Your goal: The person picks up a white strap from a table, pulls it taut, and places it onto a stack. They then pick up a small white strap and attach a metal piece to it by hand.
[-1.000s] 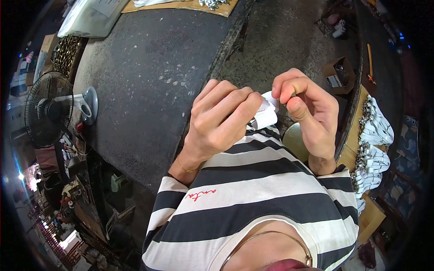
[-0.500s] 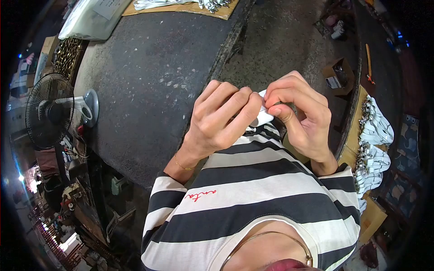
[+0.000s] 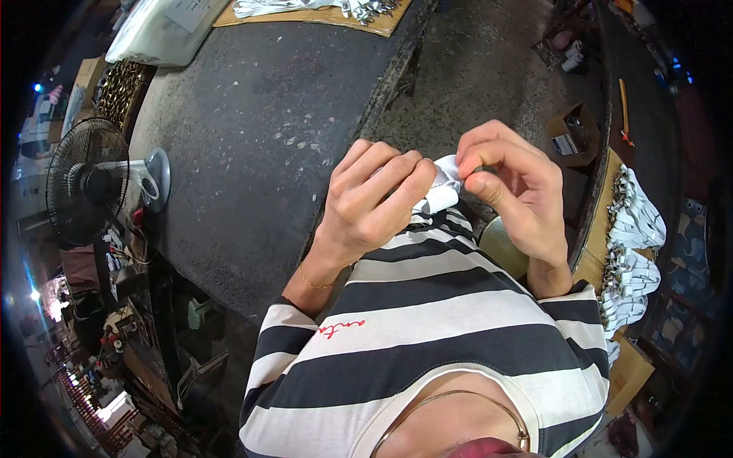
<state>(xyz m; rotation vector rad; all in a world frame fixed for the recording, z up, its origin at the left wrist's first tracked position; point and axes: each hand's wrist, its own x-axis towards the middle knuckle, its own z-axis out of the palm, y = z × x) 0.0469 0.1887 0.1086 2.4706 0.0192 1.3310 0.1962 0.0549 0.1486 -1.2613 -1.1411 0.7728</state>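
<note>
white and soft-looking, the folded strip [image 3: 441, 201] was near the middle of the frame, its left part gripped by the left hand [image 3: 370, 197] with curled fingers; the right hand [image 3: 533, 212] had thumb and forefinger close together beside it, but what they pinched i could not tell. it seemed light, bendable and hardly fragile, so probably its flat edges were best to hold.

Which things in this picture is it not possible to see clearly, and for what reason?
In the head view:
- White strip: partly hidden by the left hand.
- Left thumb: hidden behind that hand's fingers.
- Dark spot at the right hand: too small to identify.
- Pale package: cut off by the top edge; label print too small.
</note>
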